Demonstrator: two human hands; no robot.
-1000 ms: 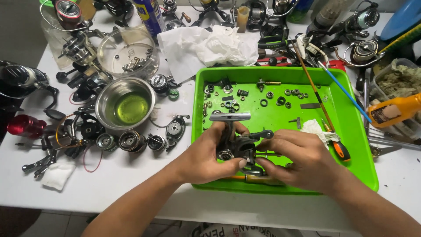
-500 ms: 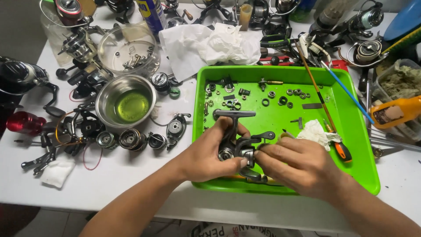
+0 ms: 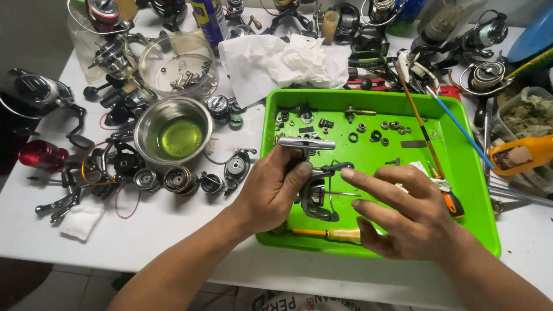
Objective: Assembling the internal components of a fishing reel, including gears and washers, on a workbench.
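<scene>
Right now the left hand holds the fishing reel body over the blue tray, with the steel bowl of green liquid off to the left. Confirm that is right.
Not quite: the tray is green, not blue, as the head view shows. The rest stands: the left hand holds the fishing reel body over it, and the steel bowl of green liquid sits off to the left.

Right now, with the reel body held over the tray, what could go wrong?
The left hand alone grips the dark metal fishing reel body; the right hand is open beside it, so it might slip. Small loose washers lie in the bright green plastic tray; a dropped reel could scatter them.
</scene>
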